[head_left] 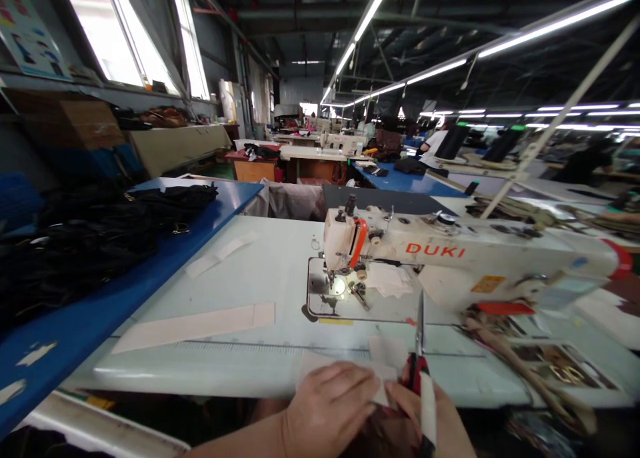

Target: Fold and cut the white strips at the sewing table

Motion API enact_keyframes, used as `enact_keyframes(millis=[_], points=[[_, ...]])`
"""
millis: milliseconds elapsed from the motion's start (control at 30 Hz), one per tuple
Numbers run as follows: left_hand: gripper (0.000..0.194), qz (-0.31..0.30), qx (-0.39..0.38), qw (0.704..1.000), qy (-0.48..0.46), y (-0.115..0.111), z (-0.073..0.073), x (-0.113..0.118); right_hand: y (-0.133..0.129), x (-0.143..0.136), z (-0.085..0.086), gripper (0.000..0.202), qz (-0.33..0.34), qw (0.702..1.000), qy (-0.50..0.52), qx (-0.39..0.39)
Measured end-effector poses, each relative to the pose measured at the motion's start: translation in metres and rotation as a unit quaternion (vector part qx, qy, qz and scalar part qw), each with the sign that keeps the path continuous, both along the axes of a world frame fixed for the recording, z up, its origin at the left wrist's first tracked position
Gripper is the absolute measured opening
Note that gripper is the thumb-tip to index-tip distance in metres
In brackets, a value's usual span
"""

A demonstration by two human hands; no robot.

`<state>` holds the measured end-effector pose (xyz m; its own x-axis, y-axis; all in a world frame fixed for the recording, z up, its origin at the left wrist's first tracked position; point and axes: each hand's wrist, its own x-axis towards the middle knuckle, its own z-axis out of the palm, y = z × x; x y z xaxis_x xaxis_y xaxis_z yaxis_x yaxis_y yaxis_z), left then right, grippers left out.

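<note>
Near the front edge of the sewing table, my left hand (333,405) is closed on a white piece (387,355), which could be paper or thin cloth. Its fingers point right, toward my other hand. My right hand (443,418) grips a pair of scissors (419,331) with red on the handles and the blades pointing up and away from me. The fingertips of both hands are close together at the white piece. Some brown material (387,435) shows below them. Just beyond stands a white sewing machine (395,238) marked DUKI, its needle area lit.
White strips (200,326) lie on the pale tabletop (175,371) at left. Small white pieces (390,279) rest beside the needle plate. A blue table (165,258) on the left bears a black pile (100,238). At right, a tray (565,371) holds metal parts. A person (435,143) is farther back.
</note>
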<state>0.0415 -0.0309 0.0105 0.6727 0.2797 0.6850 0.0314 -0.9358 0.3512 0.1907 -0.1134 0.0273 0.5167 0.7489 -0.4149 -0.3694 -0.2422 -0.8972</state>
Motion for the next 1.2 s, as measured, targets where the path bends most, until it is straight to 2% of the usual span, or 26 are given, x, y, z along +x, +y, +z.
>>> enact_keyframes(millis=[67,100,167,233,267,300,367,400,467,533,600,800,900,1000,1200], points=[[0.037,0.012,-0.151,0.988,0.032,0.009,0.007,-0.003,-0.003,0.003,0.002,0.049,0.018,1.000,0.015,-0.013],[0.036,0.004,-0.245,0.968,0.056,0.016,0.011,-0.002,-0.004,0.004,0.004,0.050,0.023,0.999,0.021,-0.014],[0.036,-0.053,-0.437,0.891,0.109,0.031,0.019,0.003,-0.006,0.007,0.009,0.052,0.024,1.000,0.020,-0.004],[0.037,-0.129,-0.557,0.803,0.166,0.044,0.027,0.011,-0.007,0.010,0.018,0.052,0.017,1.000,0.010,0.003],[0.036,-0.158,-0.578,0.777,0.190,0.049,0.030,0.014,-0.008,0.011,0.024,0.052,0.023,1.000,0.002,-0.002],[0.033,-0.176,-0.584,0.765,0.207,0.053,0.034,0.018,-0.010,0.013,0.031,0.051,0.039,0.999,-0.006,-0.008],[0.028,-0.197,-0.604,0.739,0.225,0.055,0.037,0.022,-0.014,0.017,0.045,0.050,0.073,0.997,-0.018,-0.019],[0.027,-0.202,-0.632,0.714,0.224,0.055,0.037,0.023,-0.016,0.019,0.051,0.049,0.079,0.996,-0.026,-0.018],[0.032,-0.196,-0.699,0.650,0.225,0.052,0.036,0.022,-0.021,0.023,0.062,0.046,0.063,0.996,-0.066,-0.007],[0.038,-0.180,-0.734,0.614,0.229,0.048,0.034,0.020,-0.026,0.026,0.067,0.042,0.034,0.993,-0.114,-0.006],[0.042,-0.157,-0.745,0.610,0.221,0.045,0.033,0.016,-0.029,0.028,0.067,0.041,0.026,0.993,-0.119,-0.008],[0.052,-0.094,-0.763,0.613,0.185,0.037,0.038,0.011,-0.031,0.036,0.057,0.042,0.029,0.999,-0.045,-0.009],[0.050,-0.097,-0.752,0.622,0.194,0.035,0.041,0.010,-0.032,0.042,0.050,0.039,0.038,0.995,-0.088,0.011],[0.045,-0.094,-0.731,0.647,0.196,0.034,0.042,0.011,-0.032,0.044,0.045,0.036,0.037,0.989,-0.144,0.001],[0.045,-0.083,-0.675,0.705,0.202,0.033,0.042,0.011,-0.032,0.046,0.040,0.043,0.037,0.997,-0.065,-0.025]])
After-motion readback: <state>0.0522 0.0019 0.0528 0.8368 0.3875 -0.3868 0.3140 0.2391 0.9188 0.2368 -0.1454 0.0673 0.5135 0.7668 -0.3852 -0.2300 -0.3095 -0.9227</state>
